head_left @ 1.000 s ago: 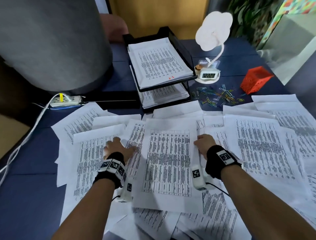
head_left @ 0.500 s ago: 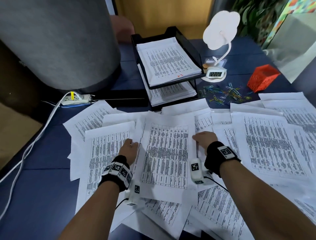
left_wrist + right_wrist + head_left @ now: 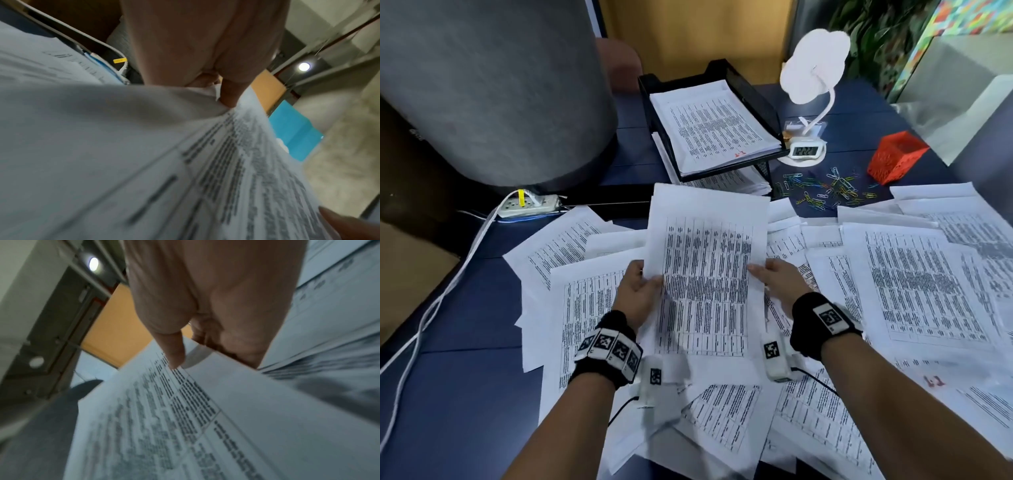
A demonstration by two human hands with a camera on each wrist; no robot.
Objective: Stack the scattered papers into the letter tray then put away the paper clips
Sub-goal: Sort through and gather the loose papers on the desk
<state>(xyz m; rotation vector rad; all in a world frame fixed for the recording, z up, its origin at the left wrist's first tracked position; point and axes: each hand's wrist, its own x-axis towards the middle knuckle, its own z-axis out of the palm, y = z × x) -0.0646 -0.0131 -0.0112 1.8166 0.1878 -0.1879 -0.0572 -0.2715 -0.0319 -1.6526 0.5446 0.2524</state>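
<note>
While the white printed sheet (image 3: 705,274) is pinched at its side edges by the fingers (image 3: 654,281) of both hands, above the scattered papers (image 3: 914,284), sagging may snag it on the black letter tray (image 3: 753,99).

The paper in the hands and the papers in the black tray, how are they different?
The held paper is up off the desk, pinched at its sides by the left hand and right hand; the tray papers lie untouched in the letter tray. The held paper bends; the tray papers lie flat in a neat stack. Both are white sheets printed with tables of small dark text.
</note>
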